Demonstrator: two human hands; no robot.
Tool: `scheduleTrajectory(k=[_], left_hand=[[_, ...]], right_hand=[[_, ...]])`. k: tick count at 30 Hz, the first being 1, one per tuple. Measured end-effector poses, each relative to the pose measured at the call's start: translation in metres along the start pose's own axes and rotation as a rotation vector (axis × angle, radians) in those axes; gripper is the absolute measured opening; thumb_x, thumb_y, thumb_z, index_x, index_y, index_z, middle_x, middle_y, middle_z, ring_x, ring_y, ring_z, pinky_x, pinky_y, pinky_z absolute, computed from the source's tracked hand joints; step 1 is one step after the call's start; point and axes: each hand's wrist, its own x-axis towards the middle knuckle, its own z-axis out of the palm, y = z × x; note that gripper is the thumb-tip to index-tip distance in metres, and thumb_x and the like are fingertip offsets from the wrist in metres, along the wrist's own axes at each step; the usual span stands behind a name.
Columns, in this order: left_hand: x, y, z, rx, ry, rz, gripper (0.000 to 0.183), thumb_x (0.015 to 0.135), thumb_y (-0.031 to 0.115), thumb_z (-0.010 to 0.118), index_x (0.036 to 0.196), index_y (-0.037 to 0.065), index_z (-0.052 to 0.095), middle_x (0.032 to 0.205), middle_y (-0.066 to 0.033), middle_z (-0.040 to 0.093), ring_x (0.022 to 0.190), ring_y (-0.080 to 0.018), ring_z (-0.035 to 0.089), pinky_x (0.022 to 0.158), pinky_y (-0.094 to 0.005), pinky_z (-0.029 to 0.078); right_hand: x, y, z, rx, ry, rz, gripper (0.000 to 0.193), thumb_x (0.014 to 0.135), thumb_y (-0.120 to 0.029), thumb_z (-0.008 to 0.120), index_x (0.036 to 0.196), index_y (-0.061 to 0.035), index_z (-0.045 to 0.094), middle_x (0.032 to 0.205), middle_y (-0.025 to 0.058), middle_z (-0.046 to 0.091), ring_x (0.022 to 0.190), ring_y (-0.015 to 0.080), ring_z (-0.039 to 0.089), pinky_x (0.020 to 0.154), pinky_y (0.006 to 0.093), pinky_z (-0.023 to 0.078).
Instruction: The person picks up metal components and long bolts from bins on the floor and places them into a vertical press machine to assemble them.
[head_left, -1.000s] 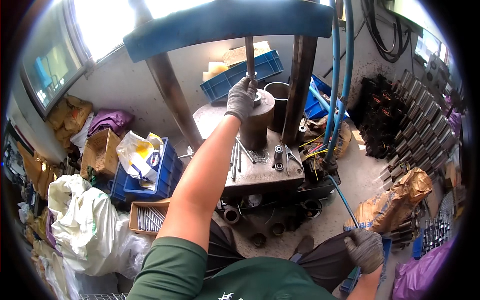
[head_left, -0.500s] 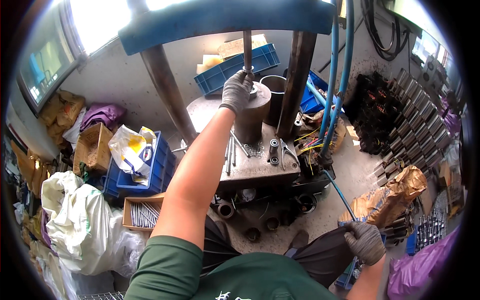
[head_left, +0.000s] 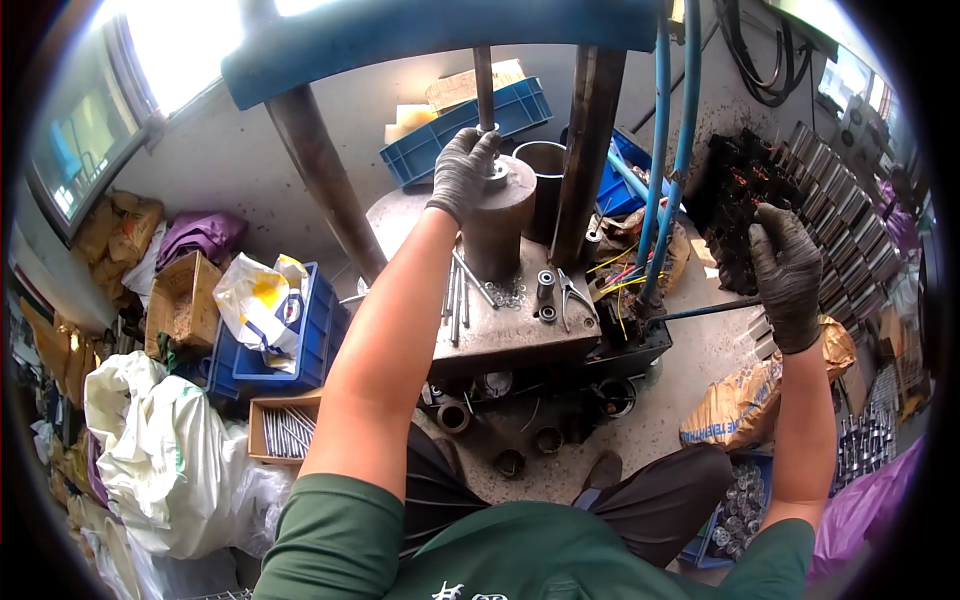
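My left hand (head_left: 464,172), in a grey work glove, has its fingers closed around a small metal ring (head_left: 488,129) at the lower end of the press's vertical rod (head_left: 484,85). Below the fingers, a round metal piece (head_left: 496,177) sits on top of a thick steel cylinder (head_left: 497,225). My gloved right hand (head_left: 788,275) is raised at the right, fingers pointing up and not wrapped round anything. Its palm side meets the end of a dark lever (head_left: 705,310). Pliers (head_left: 572,298), several metal rods (head_left: 458,300) and two bearing-like parts (head_left: 546,285) lie on the press bed (head_left: 500,345).
A blue crossbeam (head_left: 440,45) spans two steel posts (head_left: 325,180). Blue hoses (head_left: 683,130) hang at the right. Left stand a blue crate (head_left: 330,330), a box of rods (head_left: 290,430) and white sacks (head_left: 150,450). Right are stacked metal tubes (head_left: 840,210) and a paper sack (head_left: 735,405).
My right hand has risen from beside my knee, and the lever has swung up with it to nearly level. My left hand stays at the rod; the whole view has shifted slightly.
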Motion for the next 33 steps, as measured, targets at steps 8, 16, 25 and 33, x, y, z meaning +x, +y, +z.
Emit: scheduleTrajectory(k=[8,16,25,33], left_hand=[[0.004,-0.01,-0.016,-0.244,0.03,-0.016,0.04,0.107,0.043,0.057,0.108,0.006,0.071,0.084,-0.002,0.068,0.073,-0.01,0.061,0.07,-0.0251,0.051],[0.0,-0.004,-0.004,-0.102,0.02,0.003,0.046,0.111,0.047,0.049,0.114,0.007,0.072,0.083,-0.0031,0.07,0.072,-0.0103,0.061,0.071,-0.0255,0.051],[-0.003,0.0,-0.009,-0.048,0.04,0.005,0.042,0.109,0.044,0.052,0.114,0.008,0.074,0.082,-0.0026,0.069,0.071,-0.0104,0.061,0.071,-0.0261,0.051],[0.003,-0.005,-0.018,-0.024,0.034,0.036,0.038,0.107,0.04,0.055,0.108,0.007,0.073,0.082,-0.0034,0.069,0.071,-0.0111,0.061,0.071,-0.0264,0.051]], right_hand=[[-0.094,-0.03,-0.035,-0.251,-0.382,0.071,0.032,0.089,-0.011,0.073,0.117,0.0035,0.068,0.106,0.0208,0.071,0.095,0.0368,0.072,0.086,0.0425,0.058],[-0.214,-0.072,-0.049,-0.126,-0.917,0.336,0.022,0.084,-0.025,0.071,0.088,-0.0035,0.071,0.083,0.0186,0.07,0.082,0.0398,0.069,0.074,0.0485,0.055],[-0.183,-0.07,-0.05,-0.104,-0.825,0.353,0.027,0.084,-0.017,0.07,0.105,-0.0012,0.075,0.089,0.0197,0.073,0.085,0.0384,0.071,0.078,0.0458,0.057],[-0.192,-0.063,-0.05,-0.152,-0.877,0.255,0.02,0.083,-0.019,0.07,0.094,-0.0024,0.073,0.086,0.0195,0.071,0.082,0.0392,0.07,0.076,0.0477,0.056]])
